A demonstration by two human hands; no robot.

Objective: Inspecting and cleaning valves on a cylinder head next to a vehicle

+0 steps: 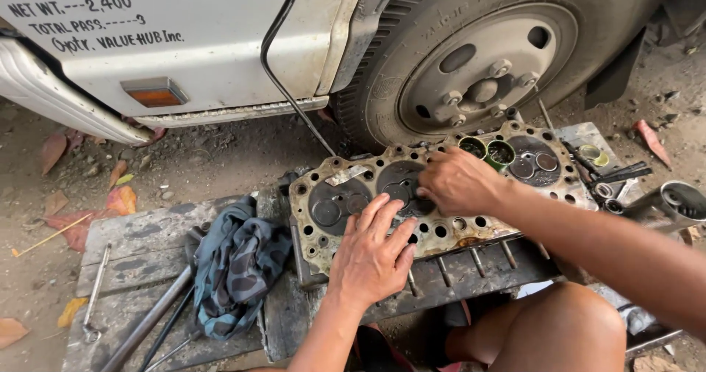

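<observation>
Fingers first: the left hand [371, 258] lies flat and spread on the near edge of the cylinder head [434, 188], palm down, pinning it in place and gripping nothing. Up top, the right hand [457, 183] is curled over the middle of the head, fingertips pressed together down at the second combustion chamber; whether they pinch something small there, I cannot tell, the knuckles hide it.

The head itself lies face up on a grey wooden pallet [140, 243], rusty around the bolt holes and sooty in the chambers. Valves [326, 212] sit in the left chamber and in the far right one, while the green valve guides or cups [500, 151] near the right hand look open. By that reading the work on the head is partway: some chambers appear dressed, the middle one is under the fingers now, and the whole face is not yet cleaned.

Moving outward, a crumpled blue-grey rag [232, 269] lies just left of the head, with long steel bars [147, 320] and a thin rod [95, 295] beside it on the pallet. To the right, small sockets and rings [607, 192] and a metal tube [673, 204] sit near the head's end. Behind all this stands a white truck's front wheel [485, 70], on a dirt floor scattered with dry leaves [118, 199]. The person's bare knee [559, 328] shows at the bottom.
</observation>
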